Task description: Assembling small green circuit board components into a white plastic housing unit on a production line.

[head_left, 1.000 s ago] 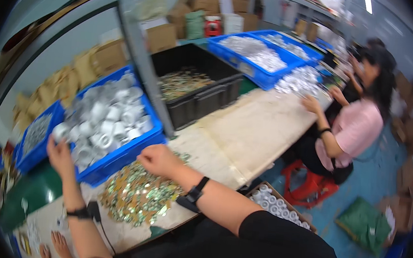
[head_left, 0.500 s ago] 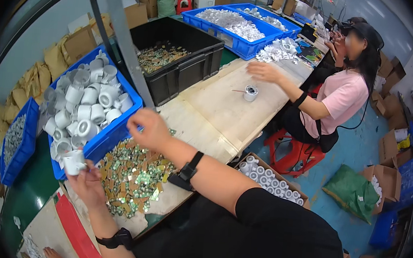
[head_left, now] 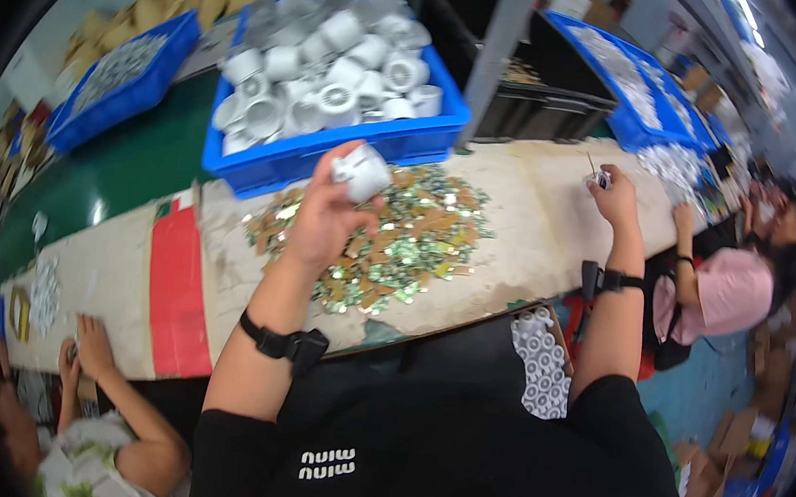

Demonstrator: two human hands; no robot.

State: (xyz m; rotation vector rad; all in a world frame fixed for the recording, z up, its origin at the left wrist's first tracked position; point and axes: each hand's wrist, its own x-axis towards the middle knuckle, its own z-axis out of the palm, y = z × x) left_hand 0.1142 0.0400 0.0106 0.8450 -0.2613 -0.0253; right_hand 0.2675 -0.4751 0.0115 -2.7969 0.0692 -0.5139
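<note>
While the left hand (head_left: 317, 214) holds a white cup-shaped housing (head_left: 364, 176) up over the table (head_left: 252, 316), its fingers are curled around the side and underside of the piece, gripping it clear of everything below. Out at arm's length, the right hand (head_left: 619, 198) has its fingers closed on a small round part (head_left: 600, 181) with a dark inside and a thin wire sticking up from it; the hand hides much of that part, and I can't tell whether it touches the tabletop. Each wrist wears a dark strap.

Below and just beside the left hand spreads a loose heap of small green and tan boards (head_left: 407, 249), glinting under the lights. Just behind it stands a big blue bin (head_left: 351, 143), piled with more white housings (head_left: 339, 63). A black bin (head_left: 550, 116) sits to the right of that, beyond a grey post (head_left: 499, 52), and a smaller blue tray (head_left: 145, 90) lies off to the left. A red strip (head_left: 178, 290) crosses the table left of the heap. Near the table's front edge, a box holds rows of white round parts (head_left: 544, 373). At the far right sits a co-worker in a pink top (head_left: 725, 290); another co-worker's hands (head_left: 96, 351) rest at the table's left end.
</note>
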